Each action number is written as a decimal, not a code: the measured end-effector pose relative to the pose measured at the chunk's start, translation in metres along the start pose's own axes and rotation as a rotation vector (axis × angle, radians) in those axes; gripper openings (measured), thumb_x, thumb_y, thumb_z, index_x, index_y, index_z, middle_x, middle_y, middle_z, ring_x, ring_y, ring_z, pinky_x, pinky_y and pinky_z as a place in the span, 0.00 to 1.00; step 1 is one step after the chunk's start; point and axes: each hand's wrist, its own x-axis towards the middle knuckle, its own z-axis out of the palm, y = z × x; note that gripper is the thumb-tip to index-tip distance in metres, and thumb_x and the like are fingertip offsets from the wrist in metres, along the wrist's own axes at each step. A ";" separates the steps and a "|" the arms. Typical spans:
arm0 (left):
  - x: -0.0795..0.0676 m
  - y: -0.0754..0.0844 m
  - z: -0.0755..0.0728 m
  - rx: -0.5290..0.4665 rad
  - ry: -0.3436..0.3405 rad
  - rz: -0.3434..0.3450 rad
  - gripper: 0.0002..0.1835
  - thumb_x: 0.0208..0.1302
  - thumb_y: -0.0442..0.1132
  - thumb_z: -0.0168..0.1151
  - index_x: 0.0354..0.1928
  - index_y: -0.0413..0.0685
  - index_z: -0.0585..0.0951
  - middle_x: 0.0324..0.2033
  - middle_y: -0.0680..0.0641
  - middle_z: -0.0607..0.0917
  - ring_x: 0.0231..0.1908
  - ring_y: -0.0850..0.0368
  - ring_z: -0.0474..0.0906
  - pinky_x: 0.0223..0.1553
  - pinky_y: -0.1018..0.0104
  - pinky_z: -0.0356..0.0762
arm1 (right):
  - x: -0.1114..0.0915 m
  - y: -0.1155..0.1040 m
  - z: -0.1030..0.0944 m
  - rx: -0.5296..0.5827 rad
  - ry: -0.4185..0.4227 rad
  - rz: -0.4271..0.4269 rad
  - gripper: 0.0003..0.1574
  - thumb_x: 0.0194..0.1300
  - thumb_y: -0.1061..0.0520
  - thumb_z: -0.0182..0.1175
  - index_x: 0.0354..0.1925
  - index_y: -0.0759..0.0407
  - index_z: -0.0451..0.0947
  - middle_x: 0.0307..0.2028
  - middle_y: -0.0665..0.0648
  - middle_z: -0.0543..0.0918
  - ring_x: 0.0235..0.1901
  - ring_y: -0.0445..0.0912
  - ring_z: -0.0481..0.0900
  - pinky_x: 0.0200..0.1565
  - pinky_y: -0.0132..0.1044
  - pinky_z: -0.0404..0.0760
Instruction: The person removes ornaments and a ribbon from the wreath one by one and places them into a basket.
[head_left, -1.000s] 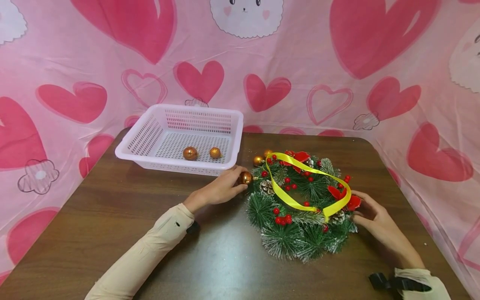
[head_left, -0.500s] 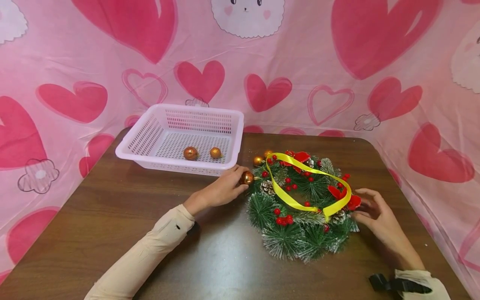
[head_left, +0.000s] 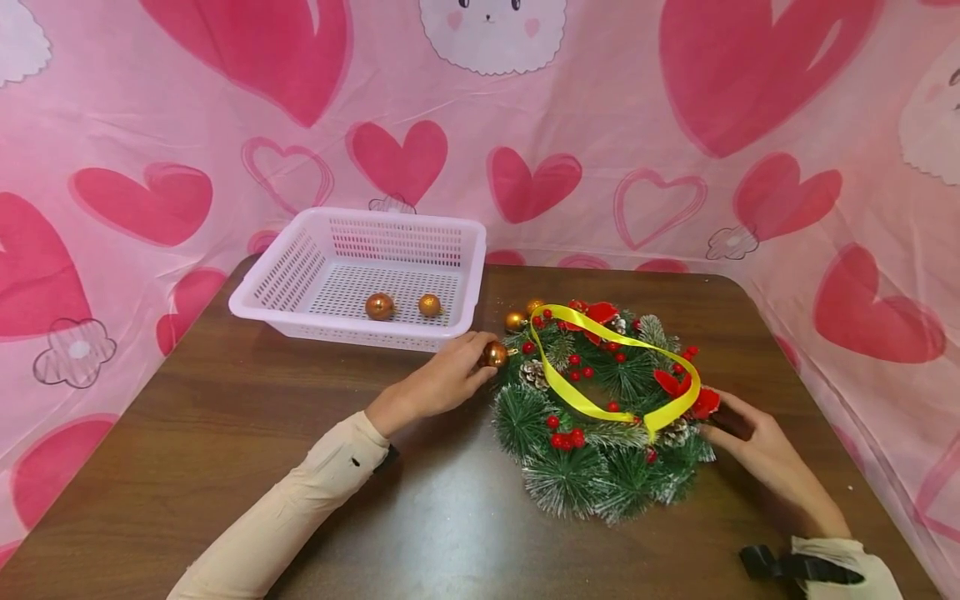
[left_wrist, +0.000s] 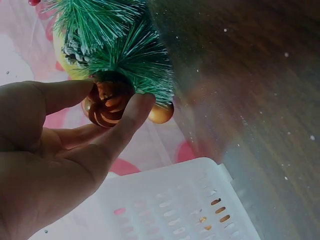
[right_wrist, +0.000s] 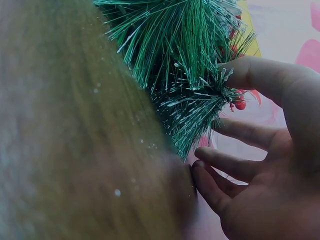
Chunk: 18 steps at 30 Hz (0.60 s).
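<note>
A green Christmas wreath [head_left: 566, 475] lies on the table, dressed with red berries, red flowers, pine cones and a loop of yellow ribbon [head_left: 577, 400]. At its left edge my left hand [head_left: 438, 377] pinches a shiny copper bauble [left_wrist: 107, 102] between thumb and fingertips, close against the needles. My right hand [head_left: 768, 454] holds the wreath's right edge beside a red flower [head_left: 705, 404]. In the right wrist view, the thumb and a finger reach into the frosted needles [right_wrist: 195, 105], and the other fingertips are low by the table.
A white perforated basket [head_left: 360, 335] stands at the back left, holding a copper bauble [head_left: 379, 306] and a smaller gold bauble [head_left: 429, 305]. Two gold baubles [head_left: 515, 321] sit at the wreath's upper left. Behind the brown table [head_left: 225, 433] hangs a pink heart-print cloth [head_left: 600, 108].
My right hand's fingers spread slightly off the wreath half a second ago and are now back against its edge. The left hand and its bauble have barely moved.
</note>
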 end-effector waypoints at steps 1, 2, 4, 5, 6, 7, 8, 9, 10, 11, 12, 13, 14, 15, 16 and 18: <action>0.000 0.000 0.000 0.002 0.005 0.007 0.21 0.68 0.33 0.62 0.59 0.30 0.72 0.51 0.38 0.80 0.53 0.45 0.77 0.56 0.55 0.77 | 0.000 0.000 0.000 -0.006 -0.002 0.003 0.36 0.70 0.57 0.62 0.69 0.69 0.63 0.50 0.31 0.75 0.47 0.24 0.76 0.42 0.22 0.78; 0.000 0.001 0.000 0.001 0.007 0.012 0.21 0.68 0.32 0.62 0.59 0.30 0.72 0.50 0.38 0.81 0.53 0.46 0.77 0.56 0.55 0.77 | 0.000 0.000 0.000 -0.017 -0.006 0.007 0.36 0.70 0.57 0.62 0.69 0.69 0.63 0.52 0.36 0.77 0.47 0.25 0.76 0.43 0.22 0.78; 0.000 0.001 0.000 0.003 0.012 0.020 0.20 0.68 0.32 0.62 0.59 0.31 0.73 0.50 0.38 0.81 0.53 0.46 0.78 0.56 0.56 0.77 | -0.001 -0.001 -0.001 -0.057 -0.009 0.025 0.37 0.70 0.54 0.62 0.70 0.67 0.63 0.56 0.47 0.78 0.51 0.33 0.78 0.48 0.30 0.80; 0.001 0.001 0.000 0.005 0.012 0.021 0.20 0.68 0.32 0.62 0.59 0.31 0.73 0.50 0.39 0.82 0.53 0.47 0.78 0.56 0.57 0.77 | -0.001 -0.001 -0.002 -0.080 -0.014 0.040 0.38 0.70 0.53 0.62 0.71 0.66 0.62 0.59 0.55 0.77 0.55 0.40 0.77 0.53 0.38 0.80; 0.001 0.001 0.000 0.005 0.012 0.022 0.20 0.68 0.32 0.63 0.58 0.31 0.73 0.50 0.39 0.82 0.53 0.47 0.78 0.56 0.57 0.77 | -0.001 -0.002 -0.003 -0.106 -0.017 0.058 0.40 0.70 0.51 0.62 0.72 0.65 0.61 0.62 0.62 0.75 0.60 0.48 0.75 0.57 0.47 0.77; 0.001 0.001 0.000 0.004 0.012 0.021 0.20 0.68 0.32 0.62 0.58 0.31 0.74 0.50 0.39 0.82 0.52 0.48 0.78 0.55 0.58 0.77 | -0.001 -0.002 -0.004 -0.129 -0.021 0.076 0.42 0.70 0.48 0.62 0.73 0.64 0.60 0.65 0.68 0.71 0.63 0.57 0.71 0.60 0.57 0.72; 0.001 0.001 0.000 0.003 0.010 0.018 0.19 0.68 0.32 0.62 0.58 0.32 0.74 0.49 0.40 0.82 0.52 0.48 0.79 0.55 0.58 0.78 | 0.000 -0.002 -0.006 -0.150 -0.029 0.095 0.45 0.69 0.46 0.62 0.74 0.63 0.58 0.68 0.72 0.67 0.66 0.64 0.66 0.61 0.66 0.66; 0.001 0.002 -0.001 0.000 0.010 0.015 0.19 0.68 0.33 0.62 0.58 0.32 0.74 0.49 0.40 0.82 0.51 0.48 0.79 0.54 0.58 0.78 | 0.000 -0.003 -0.007 -0.167 -0.034 0.113 0.47 0.69 0.44 0.62 0.75 0.63 0.56 0.70 0.73 0.63 0.68 0.71 0.59 0.59 0.74 0.60; 0.001 0.002 -0.001 -0.006 0.012 0.011 0.19 0.68 0.32 0.62 0.57 0.32 0.74 0.49 0.40 0.82 0.51 0.49 0.79 0.53 0.59 0.78 | 0.000 -0.003 -0.008 -0.174 -0.041 0.126 0.49 0.69 0.43 0.62 0.76 0.63 0.54 0.72 0.73 0.58 0.69 0.74 0.53 0.56 0.79 0.54; 0.001 0.003 -0.002 -0.010 0.012 0.007 0.19 0.68 0.32 0.63 0.57 0.32 0.74 0.49 0.40 0.82 0.50 0.49 0.79 0.53 0.59 0.79 | 0.001 -0.002 -0.009 -0.184 -0.045 0.132 0.50 0.68 0.42 0.62 0.76 0.63 0.53 0.73 0.73 0.56 0.69 0.75 0.51 0.57 0.80 0.52; 0.001 0.004 -0.002 -0.016 0.012 0.002 0.19 0.68 0.32 0.62 0.57 0.32 0.74 0.49 0.40 0.82 0.50 0.49 0.79 0.53 0.59 0.79 | 0.001 -0.002 -0.010 -0.196 -0.046 0.137 0.51 0.68 0.42 0.62 0.76 0.63 0.53 0.74 0.73 0.54 0.70 0.76 0.49 0.57 0.80 0.51; 0.001 0.004 -0.003 -0.021 0.013 -0.003 0.19 0.68 0.32 0.62 0.58 0.32 0.74 0.49 0.40 0.82 0.50 0.49 0.79 0.53 0.59 0.79 | 0.001 -0.001 -0.010 -0.203 -0.049 0.140 0.51 0.68 0.41 0.62 0.76 0.64 0.53 0.74 0.72 0.53 0.70 0.75 0.48 0.57 0.80 0.51; 0.001 0.005 -0.004 -0.024 0.013 -0.008 0.19 0.68 0.32 0.62 0.58 0.32 0.74 0.49 0.40 0.82 0.50 0.49 0.80 0.53 0.59 0.79 | 0.001 -0.001 -0.010 -0.215 -0.051 0.142 0.51 0.68 0.41 0.62 0.76 0.65 0.54 0.75 0.72 0.52 0.71 0.75 0.48 0.57 0.80 0.51; 0.001 0.005 -0.004 -0.027 0.013 -0.010 0.19 0.68 0.32 0.62 0.58 0.32 0.74 0.49 0.40 0.82 0.50 0.48 0.80 0.53 0.59 0.79 | 0.001 0.000 -0.010 -0.222 -0.054 0.147 0.52 0.68 0.40 0.62 0.75 0.65 0.54 0.75 0.71 0.51 0.71 0.75 0.47 0.57 0.80 0.51; 0.001 0.005 -0.005 -0.028 0.014 -0.012 0.19 0.68 0.33 0.62 0.58 0.32 0.74 0.49 0.39 0.82 0.50 0.49 0.80 0.53 0.59 0.79 | 0.001 0.000 -0.010 -0.231 -0.059 0.152 0.52 0.68 0.40 0.61 0.75 0.66 0.54 0.75 0.72 0.50 0.71 0.75 0.47 0.57 0.80 0.51; 0.001 0.006 -0.006 -0.023 0.013 -0.011 0.20 0.68 0.33 0.62 0.59 0.31 0.74 0.49 0.39 0.82 0.49 0.49 0.80 0.52 0.59 0.79 | 0.001 0.001 -0.009 -0.253 -0.072 0.163 0.52 0.68 0.39 0.60 0.75 0.68 0.53 0.75 0.72 0.49 0.71 0.75 0.47 0.57 0.79 0.52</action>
